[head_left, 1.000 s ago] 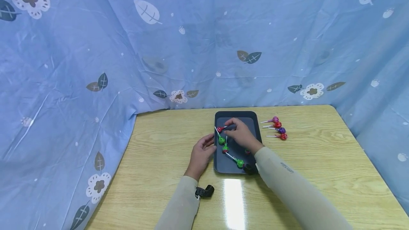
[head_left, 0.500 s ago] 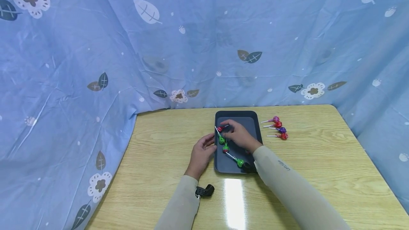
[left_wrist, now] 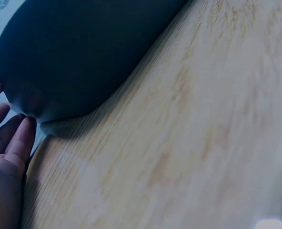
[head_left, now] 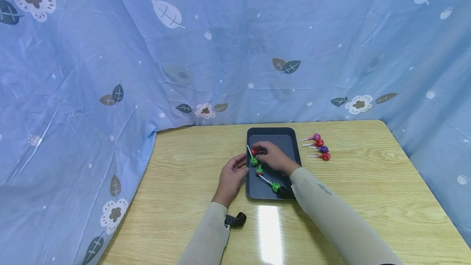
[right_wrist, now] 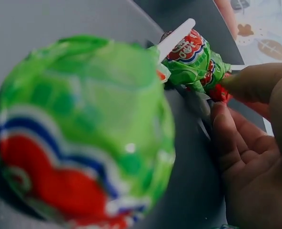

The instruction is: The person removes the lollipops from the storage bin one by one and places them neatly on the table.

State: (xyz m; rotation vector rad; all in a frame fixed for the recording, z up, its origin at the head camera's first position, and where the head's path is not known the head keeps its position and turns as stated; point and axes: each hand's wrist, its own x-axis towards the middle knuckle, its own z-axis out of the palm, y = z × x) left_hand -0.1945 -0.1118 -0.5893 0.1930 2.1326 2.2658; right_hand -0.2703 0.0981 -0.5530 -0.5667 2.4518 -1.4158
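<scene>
Head view: a pale wood-grain table [head_left: 191, 167] stood before a blue cloth curtain [head_left: 228, 52] printed with leaves and flowers. On it lay one dark grey rectangular tray [head_left: 279, 137] with rounded corners. Five lollipops were visible in the tray: one red-wrapped lollipop [head_left: 253, 151] near the left rim, three green-wrapped lollipops [head_left: 275, 187] below it, and one partly hidden lollipop [head_left: 283, 174] beside the right wrist, its colour hard to make out. The uppermost green one's white stick ran just left of the red ball. Four more lollipops [head_left: 324, 149], one pink, two red and one purple, lay on the table right of the tray, sticks pointing left. The left hand [head_left: 230, 177] rested at the tray's left edge, its fingers relaxed and gripping nothing. The right hand [head_left: 275, 155] reached over the tray, its fingers pinching the red lollipop; its forearm, in a beige sleeve [head_left: 331, 207], crossed the tray's lower right corner.

Left wrist view: the left hand's fingertips touched the tray's outer wall; bare table filled the right side.

Right wrist view: a blurred green lollipop blocked much of the left side. Beyond it, green wrapping and one white stick stood in front of the red wrapper between thumb and fingers.
</scene>
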